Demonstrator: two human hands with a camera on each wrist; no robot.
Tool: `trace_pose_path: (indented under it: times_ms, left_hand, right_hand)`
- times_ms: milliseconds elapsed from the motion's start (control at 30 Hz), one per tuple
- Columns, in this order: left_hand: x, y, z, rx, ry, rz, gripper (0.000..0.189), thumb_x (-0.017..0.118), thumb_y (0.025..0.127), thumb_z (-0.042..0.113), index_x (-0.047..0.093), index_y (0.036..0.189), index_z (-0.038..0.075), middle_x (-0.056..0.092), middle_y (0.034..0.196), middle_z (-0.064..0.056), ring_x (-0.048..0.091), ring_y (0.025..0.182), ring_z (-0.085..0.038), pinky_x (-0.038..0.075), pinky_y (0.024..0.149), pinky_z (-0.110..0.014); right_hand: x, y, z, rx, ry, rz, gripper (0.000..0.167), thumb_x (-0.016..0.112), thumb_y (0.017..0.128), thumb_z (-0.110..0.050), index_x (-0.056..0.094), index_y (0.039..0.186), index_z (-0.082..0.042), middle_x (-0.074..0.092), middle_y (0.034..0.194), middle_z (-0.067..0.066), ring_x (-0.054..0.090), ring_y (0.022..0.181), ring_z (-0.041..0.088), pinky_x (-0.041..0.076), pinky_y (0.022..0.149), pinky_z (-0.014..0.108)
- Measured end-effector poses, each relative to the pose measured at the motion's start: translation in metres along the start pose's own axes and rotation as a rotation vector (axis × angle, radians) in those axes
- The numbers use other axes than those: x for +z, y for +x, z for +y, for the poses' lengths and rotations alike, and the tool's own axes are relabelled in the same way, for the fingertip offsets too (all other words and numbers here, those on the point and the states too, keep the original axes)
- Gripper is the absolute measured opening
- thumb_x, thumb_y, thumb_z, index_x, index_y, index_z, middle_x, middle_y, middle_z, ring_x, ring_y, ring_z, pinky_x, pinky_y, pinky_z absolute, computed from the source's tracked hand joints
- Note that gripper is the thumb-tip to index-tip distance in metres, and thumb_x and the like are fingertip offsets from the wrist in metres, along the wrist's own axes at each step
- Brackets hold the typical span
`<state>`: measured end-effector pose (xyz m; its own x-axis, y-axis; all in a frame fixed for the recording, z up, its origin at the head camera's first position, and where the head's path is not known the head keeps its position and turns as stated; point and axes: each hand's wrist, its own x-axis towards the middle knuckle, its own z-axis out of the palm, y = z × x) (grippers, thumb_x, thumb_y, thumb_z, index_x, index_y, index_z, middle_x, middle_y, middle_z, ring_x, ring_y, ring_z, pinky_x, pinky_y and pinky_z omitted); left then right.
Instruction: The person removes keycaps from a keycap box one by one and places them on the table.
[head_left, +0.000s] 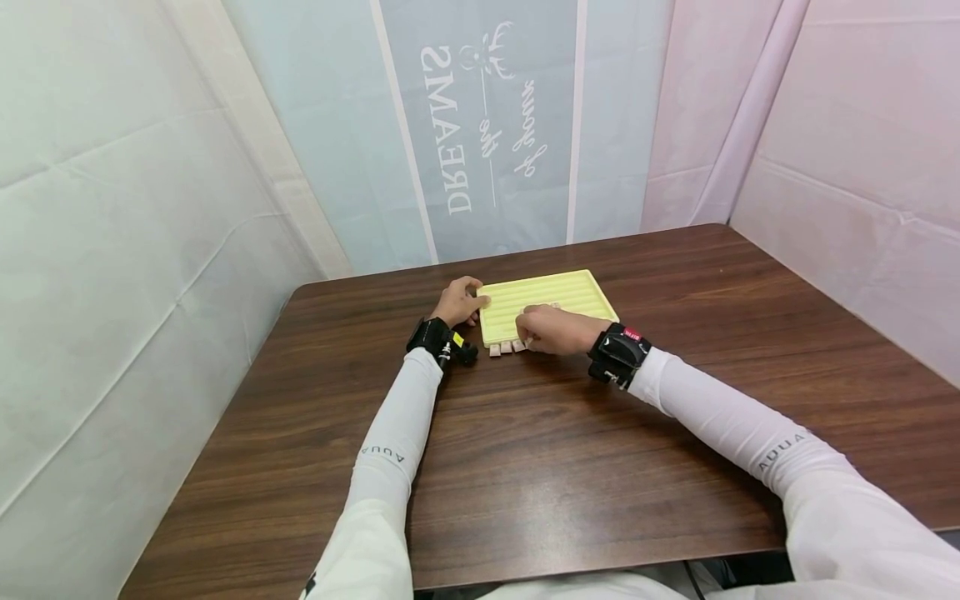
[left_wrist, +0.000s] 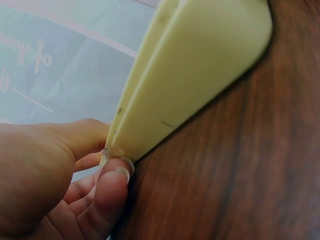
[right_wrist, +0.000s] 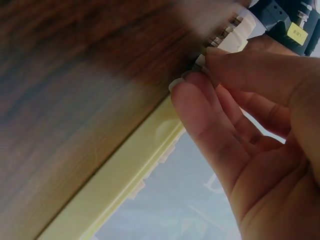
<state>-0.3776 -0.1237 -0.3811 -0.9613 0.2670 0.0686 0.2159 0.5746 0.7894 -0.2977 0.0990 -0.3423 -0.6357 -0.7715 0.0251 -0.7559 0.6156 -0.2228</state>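
A shallow yellow tray with ridged rows lies on the table. My left hand holds its left edge, and in the left wrist view the thumb and fingers pinch the tray's corner. My right hand is at the tray's front edge. Between the thumb and fingertips of that hand is a small pale tile, mostly covered by them. Several similar tiles stand in a row along the front of the tray, left of my right hand.
The dark wooden table spreads around the tray on all sides. A few more pale pieces show above the tray's rim in the right wrist view. Behind the table hangs a printed cloth, with pale sheets at both sides.
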Motion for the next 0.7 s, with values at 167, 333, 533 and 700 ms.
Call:
trace_pose_path:
  times_ms: [167,333,533,700]
  left_hand:
    - [0.0009,0.003,-0.0028,-0.009,0.001,-0.003,0.047,0.059,0.097,0.023,0.047,0.138,0.005,0.058,0.071,-0.004,0.053,0.052,-0.011,0.05,0.05,-0.024]
    - [0.0018,0.004,-0.004,-0.018,0.006,-0.001,0.046,0.059,0.097,0.023,0.047,0.138,0.007,0.058,0.072,-0.004,0.054,0.053,-0.011,0.051,0.051,-0.024]
    - [0.0019,0.0075,-0.0058,-0.033,-0.007,-0.005,0.046,0.06,0.096,0.024,0.048,0.137,0.008,0.059,0.072,-0.005,0.055,0.053,-0.013,0.052,0.051,-0.025]
    - [0.0019,0.0087,-0.0065,-0.029,-0.004,-0.003,0.046,0.061,0.096,0.024,0.048,0.137,0.008,0.06,0.072,-0.006,0.056,0.053,-0.014,0.052,0.051,-0.026]
  right_hand:
    - [0.0004,0.0,0.0003,-0.005,-0.004,0.008,0.007,0.064,0.089,-0.001,0.062,0.094,-0.005,0.061,0.092,0.008,0.055,0.082,0.017,0.049,0.072,0.03]
    - [0.0005,-0.0001,0.0002,-0.01,-0.015,0.012,0.007,0.063,0.088,-0.001,0.062,0.094,-0.005,0.061,0.091,0.008,0.054,0.081,0.016,0.048,0.071,0.029]
    - [-0.0024,-0.0012,0.0003,0.004,-0.024,0.0,0.011,0.067,0.087,-0.003,0.062,0.097,-0.004,0.061,0.095,0.01,0.056,0.084,0.018,0.049,0.072,0.03]
    - [-0.007,-0.0031,0.0007,0.029,-0.016,-0.018,0.017,0.07,0.086,-0.005,0.062,0.101,-0.003,0.063,0.099,0.011,0.06,0.089,0.021,0.052,0.076,0.032]
